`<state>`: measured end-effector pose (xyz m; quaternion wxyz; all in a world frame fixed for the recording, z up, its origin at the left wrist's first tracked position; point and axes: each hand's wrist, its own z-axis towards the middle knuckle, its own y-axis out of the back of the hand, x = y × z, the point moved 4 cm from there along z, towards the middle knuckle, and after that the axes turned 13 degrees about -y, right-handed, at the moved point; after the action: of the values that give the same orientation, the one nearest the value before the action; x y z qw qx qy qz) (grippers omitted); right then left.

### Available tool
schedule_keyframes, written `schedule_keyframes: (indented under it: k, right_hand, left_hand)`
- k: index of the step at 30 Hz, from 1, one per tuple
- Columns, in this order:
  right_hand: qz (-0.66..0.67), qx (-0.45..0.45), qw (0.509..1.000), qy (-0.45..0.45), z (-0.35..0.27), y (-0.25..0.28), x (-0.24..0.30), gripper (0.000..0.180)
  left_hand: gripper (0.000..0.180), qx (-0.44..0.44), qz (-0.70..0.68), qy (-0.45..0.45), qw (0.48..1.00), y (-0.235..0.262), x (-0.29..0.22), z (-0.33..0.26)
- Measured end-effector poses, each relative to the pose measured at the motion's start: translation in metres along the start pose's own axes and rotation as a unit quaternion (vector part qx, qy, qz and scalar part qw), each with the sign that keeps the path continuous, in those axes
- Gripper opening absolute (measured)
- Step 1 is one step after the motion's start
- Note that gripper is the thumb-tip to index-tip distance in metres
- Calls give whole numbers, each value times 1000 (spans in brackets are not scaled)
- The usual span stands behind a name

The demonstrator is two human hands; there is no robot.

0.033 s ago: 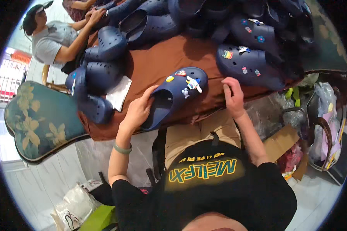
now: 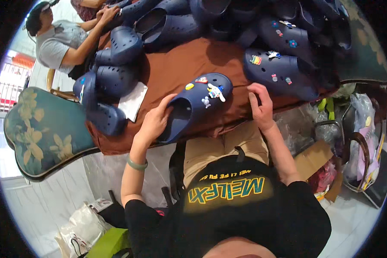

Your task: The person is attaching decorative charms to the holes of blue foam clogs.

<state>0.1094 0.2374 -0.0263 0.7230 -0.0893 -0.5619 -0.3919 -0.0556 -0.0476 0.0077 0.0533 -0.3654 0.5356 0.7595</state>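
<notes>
A navy clog lies tilted across the near edge of the brown-covered table, its toe pointing away to the right. Several charms sit in its upper: a white cartoon figure, a small pale bear-like one, a yellow piece and a red-and-white piece. My left hand grips the clog by its heel side, thumb on the rim. My right hand is at the table edge, right of the clog and apart from it, fingers curled in with the thumb close; anything inside is hidden. Just beyond it lies another navy clog with charms.
Plain navy clogs are heaped along the far side and at left, by a folded white paper. A floral chair back stands left. Another person works at far left. Bags and an open carton sit right.
</notes>
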Motion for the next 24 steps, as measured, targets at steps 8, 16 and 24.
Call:
schedule_keyframes:
  k: [8,16,24]
  right_hand:
    - [-74,329,923,184,47,-56,54,60]
    - [-188,316,888,277,26,-74,49,67]
    - [-169,134,927,306,17,-80,40,39]
  left_hand:
    - [29,-35,-180,99,978,2,-41,-25]
    - [26,-167,-772,164,591,-56,-23,39]
    - [28,-131,-783,164,585,-59,-9,41]
